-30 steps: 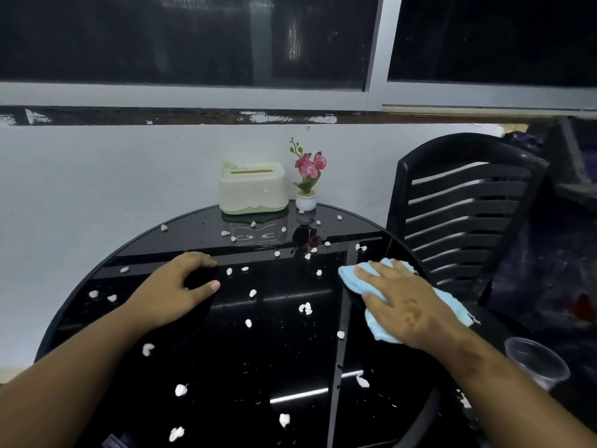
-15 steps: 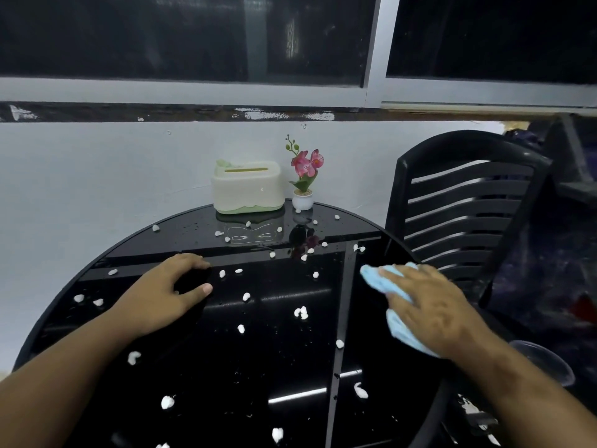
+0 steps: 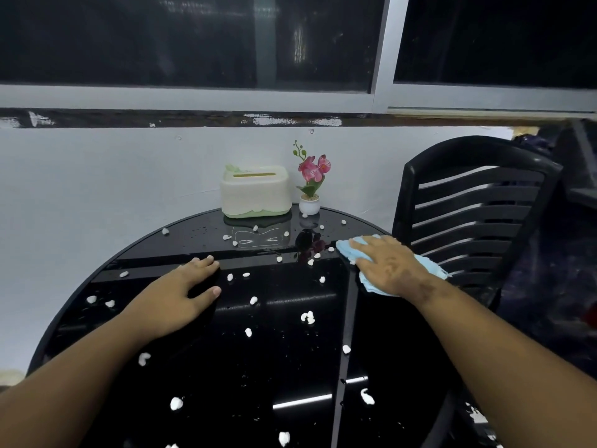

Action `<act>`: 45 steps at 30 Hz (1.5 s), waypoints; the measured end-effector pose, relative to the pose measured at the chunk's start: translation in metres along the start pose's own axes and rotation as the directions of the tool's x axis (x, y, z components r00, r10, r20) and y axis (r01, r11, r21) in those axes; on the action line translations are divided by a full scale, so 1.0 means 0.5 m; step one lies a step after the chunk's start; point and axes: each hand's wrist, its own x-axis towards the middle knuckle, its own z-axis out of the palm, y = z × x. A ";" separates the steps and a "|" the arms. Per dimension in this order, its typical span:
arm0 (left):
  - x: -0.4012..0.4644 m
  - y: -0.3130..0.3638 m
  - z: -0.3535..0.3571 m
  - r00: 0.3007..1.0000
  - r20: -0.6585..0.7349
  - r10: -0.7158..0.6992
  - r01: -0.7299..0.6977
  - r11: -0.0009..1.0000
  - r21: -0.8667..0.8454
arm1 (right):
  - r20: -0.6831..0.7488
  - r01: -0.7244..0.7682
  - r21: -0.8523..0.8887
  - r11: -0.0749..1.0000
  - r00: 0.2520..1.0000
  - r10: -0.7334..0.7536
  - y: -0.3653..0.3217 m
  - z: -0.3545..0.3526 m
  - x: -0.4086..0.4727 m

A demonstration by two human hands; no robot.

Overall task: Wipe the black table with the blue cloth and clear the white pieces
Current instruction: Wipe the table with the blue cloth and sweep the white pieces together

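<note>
Black table (image 3: pixel 290 367): many white pieces (image 3: pixel 308 317); right hand (image 3: pixel 389 265) fingers flat on blue cloth (image 3: pixel 429 268).

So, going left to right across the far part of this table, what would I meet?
Left hand resting flat → tissue box → small flower pot → right hand pressing the blue cloth → black chair beside the black table.
</note>
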 end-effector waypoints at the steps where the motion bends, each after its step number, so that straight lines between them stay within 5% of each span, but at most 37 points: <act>1: -0.001 0.001 0.000 1.000 0.005 0.004 -0.004 1.000 0.010 | 0.003 0.031 0.014 0.999 1.000 -0.031 -0.015 -0.003 -0.015; 15: -0.001 -0.009 0.005 1.000 0.012 0.026 -0.026 0.999 0.036 | 0.038 0.478 0.143 0.867 0.872 -0.487 -0.071 -0.040 -0.253; 21: 0.004 -0.008 0.005 1.000 -0.010 0.019 -0.019 1.000 0.024 | -0.028 0.318 0.070 0.945 0.948 -0.317 0.022 -0.034 -0.102; 25: 0.005 -0.010 0.005 1.000 -0.013 0.026 -0.026 0.999 0.021 | -0.081 0.085 -0.009 0.996 0.993 -0.085 0.090 -0.002 0.032; 29: 0.007 -0.011 0.004 1.000 -0.012 0.018 -0.018 1.000 0.012 | -0.143 -0.198 0.008 0.980 0.970 0.197 0.056 -0.013 0.098; 32: 0.007 -0.007 0.002 1.000 -0.012 0.014 -0.014 1.000 0.015 | -0.086 -0.258 -0.031 0.966 0.963 0.254 0.003 -0.028 0.128; 45: -0.005 0.009 -0.003 1.000 0.012 0.003 -0.004 1.000 0.023 | 0.007 0.272 0.051 0.961 0.962 -0.273 -0.116 -0.006 -0.030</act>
